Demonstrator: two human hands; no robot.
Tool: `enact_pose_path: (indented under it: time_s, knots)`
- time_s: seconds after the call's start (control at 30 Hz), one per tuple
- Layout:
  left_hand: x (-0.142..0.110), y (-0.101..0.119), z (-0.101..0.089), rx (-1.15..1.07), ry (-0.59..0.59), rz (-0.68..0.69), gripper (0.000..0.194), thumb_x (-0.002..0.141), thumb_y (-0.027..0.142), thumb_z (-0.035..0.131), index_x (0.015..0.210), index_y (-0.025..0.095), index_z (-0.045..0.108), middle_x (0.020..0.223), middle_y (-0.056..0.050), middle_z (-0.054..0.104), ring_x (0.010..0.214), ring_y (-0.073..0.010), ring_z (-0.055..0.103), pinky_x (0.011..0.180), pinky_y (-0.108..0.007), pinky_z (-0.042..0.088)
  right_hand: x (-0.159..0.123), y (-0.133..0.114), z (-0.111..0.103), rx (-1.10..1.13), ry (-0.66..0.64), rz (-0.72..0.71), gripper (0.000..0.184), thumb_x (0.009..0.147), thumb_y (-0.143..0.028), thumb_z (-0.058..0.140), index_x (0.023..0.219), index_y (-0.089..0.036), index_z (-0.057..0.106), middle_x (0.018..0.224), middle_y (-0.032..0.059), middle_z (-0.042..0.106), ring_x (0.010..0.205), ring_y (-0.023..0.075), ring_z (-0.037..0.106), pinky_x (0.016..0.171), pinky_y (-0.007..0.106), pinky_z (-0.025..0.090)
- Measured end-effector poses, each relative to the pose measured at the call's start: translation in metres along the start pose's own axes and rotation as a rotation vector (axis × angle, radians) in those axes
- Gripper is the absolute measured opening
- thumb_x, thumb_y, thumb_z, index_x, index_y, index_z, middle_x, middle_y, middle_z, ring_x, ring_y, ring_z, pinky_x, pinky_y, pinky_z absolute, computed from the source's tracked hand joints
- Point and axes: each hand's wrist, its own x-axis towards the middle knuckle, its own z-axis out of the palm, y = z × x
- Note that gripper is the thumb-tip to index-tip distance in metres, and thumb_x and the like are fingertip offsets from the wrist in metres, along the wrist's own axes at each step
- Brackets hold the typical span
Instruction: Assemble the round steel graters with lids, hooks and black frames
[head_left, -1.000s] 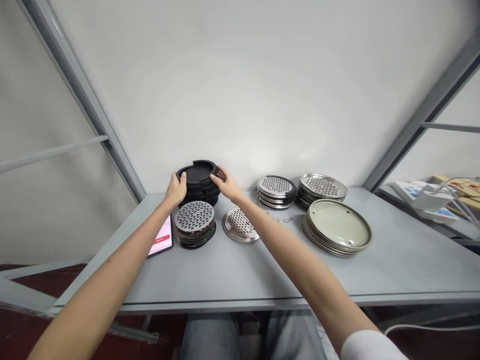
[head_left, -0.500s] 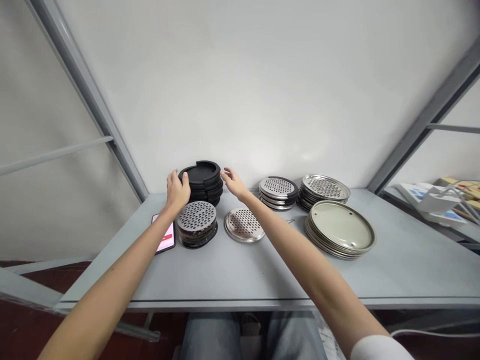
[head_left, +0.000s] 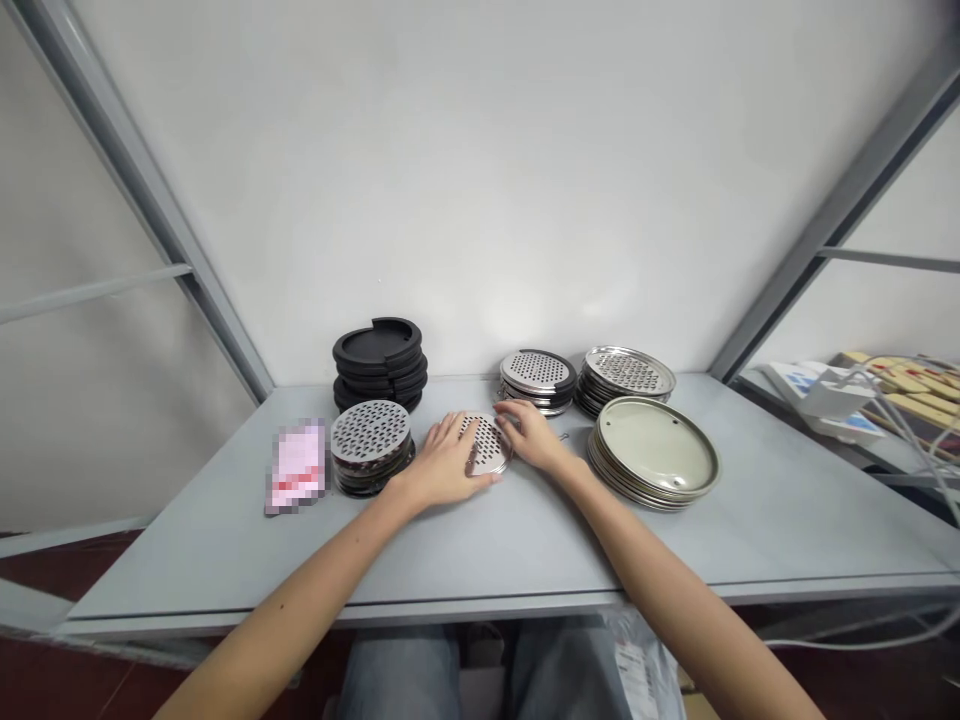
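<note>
A single perforated metal disc point(head_left: 486, 441) lies flat on the grey table point(head_left: 480, 540). My left hand point(head_left: 442, 468) rests on its left edge with fingers spread over it. My right hand point(head_left: 534, 436) touches its right edge, fingers curled against the rim. The disc is still on the table between both hands. A stack of black round covers point(head_left: 380, 360) stands at the back by the wall, with no hand on it. In front of that stack sits a short stack topped by a perforated disc point(head_left: 370, 447).
A phone point(head_left: 298, 467) lies at the left. Two stacks of perforated metal discs point(head_left: 538, 379) point(head_left: 628, 376) stand at the back right. A stack of pale round lids point(head_left: 655, 452) sits at the right. Slanted metal frame bars flank the table; papers and cables lie far right.
Both hands have left the black stack at the back and come forward to the single perforated disc, one on each side of it.
</note>
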Motion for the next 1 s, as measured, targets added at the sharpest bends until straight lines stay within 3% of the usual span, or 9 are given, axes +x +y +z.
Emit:
enact_pose_path:
  time_s: [0.07,0.13,0.37,0.53,0.63,0.8,0.9,1.0]
  knots:
    - [0.000,-0.008,0.014,0.026,-0.070,-0.079,0.101,0.070,0.067,0.063,0.147,0.011,0.028,0.156,-0.023,0.016,0.144,-0.0432,0.008,0.113,-0.059,0.016,-0.005,0.002,0.002,-0.071,-0.061,-0.007,0.035,0.090,-0.029,0.048,0.117,-0.013,0.063,0.120,0.0165,0.063,0.120,0.0281,0.053,0.102,0.047,0.042]
    - [-0.001,-0.015,0.023,0.035,-0.073,-0.134,0.106,0.069,0.072,0.061,0.148,0.012,0.024,0.157,-0.022,0.009,0.144,-0.0433,0.000,0.114,-0.059,0.011,-0.006,-0.002,0.004,-0.106,-0.112,-0.006,0.039,0.091,-0.030,0.046,0.121,-0.010,0.061,0.122,0.0183,0.062,0.125,0.0288,0.049,0.104,0.045,0.041]
    - [-0.008,-0.018,0.024,-0.074,0.007,-0.224,0.104,0.068,0.068,0.065,0.148,0.015,0.024,0.159,-0.020,0.002,0.145,-0.0411,0.004,0.115,-0.051,0.020,-0.004,-0.014,0.001,-0.016,-0.179,0.101,0.036,0.091,-0.030,0.047,0.119,-0.011,0.061,0.112,0.0153,0.068,0.104,0.0248,0.063,0.093,0.038,0.047]
    - [-0.009,-0.014,0.023,-0.169,0.144,-0.183,0.096,0.068,0.059,0.072,0.144,0.020,0.031,0.158,-0.018,0.009,0.142,-0.0368,0.025,0.111,-0.047,0.031,-0.003,-0.016,0.000,0.179,-0.046,0.219,0.032,0.087,-0.031,0.052,0.111,-0.015,0.065,0.106,0.0106,0.071,0.093,0.0223,0.067,0.086,0.036,0.051]
    - [-0.008,-0.011,0.021,-0.183,0.242,-0.160,0.090,0.066,0.057,0.074,0.140,0.020,0.037,0.156,-0.017,0.016,0.140,-0.0370,0.028,0.111,-0.049,0.032,0.000,-0.018,-0.004,0.326,0.023,0.233,0.031,0.086,-0.033,0.050,0.106,-0.016,0.067,0.106,0.0094,0.071,0.093,0.0223,0.067,0.087,0.037,0.051]
    - [-0.005,-0.009,0.015,-0.243,0.393,-0.090,0.079,0.067,0.052,0.076,0.131,0.016,0.046,0.148,-0.017,0.033,0.137,-0.0330,0.034,0.112,-0.046,0.032,0.003,-0.013,-0.024,0.530,0.007,0.101,0.038,0.084,-0.025,0.044,0.113,-0.022,0.067,0.125,0.0047,0.064,0.112,0.0234,0.060,0.100,0.041,0.045]
    - [-0.004,-0.010,0.012,-0.349,0.397,-0.085,0.063,0.073,0.049,0.072,0.123,0.015,0.054,0.139,-0.018,0.045,0.131,-0.0327,0.044,0.109,-0.047,0.036,0.000,-0.010,-0.038,0.487,-0.012,0.034,0.037,0.087,-0.029,0.048,0.119,-0.024,0.065,0.123,0.0040,0.065,0.116,0.0239,0.058,0.104,0.043,0.042]
    - [-0.005,-0.011,0.013,-0.515,0.379,-0.108,0.051,0.079,0.047,0.066,0.119,0.017,0.057,0.138,-0.017,0.047,0.118,-0.0302,0.056,0.098,-0.045,0.047,-0.004,-0.011,-0.045,0.462,-0.036,-0.025,0.038,0.090,-0.032,0.047,0.124,-0.024,0.062,0.128,0.0044,0.062,0.119,0.0235,0.056,0.105,0.043,0.041]
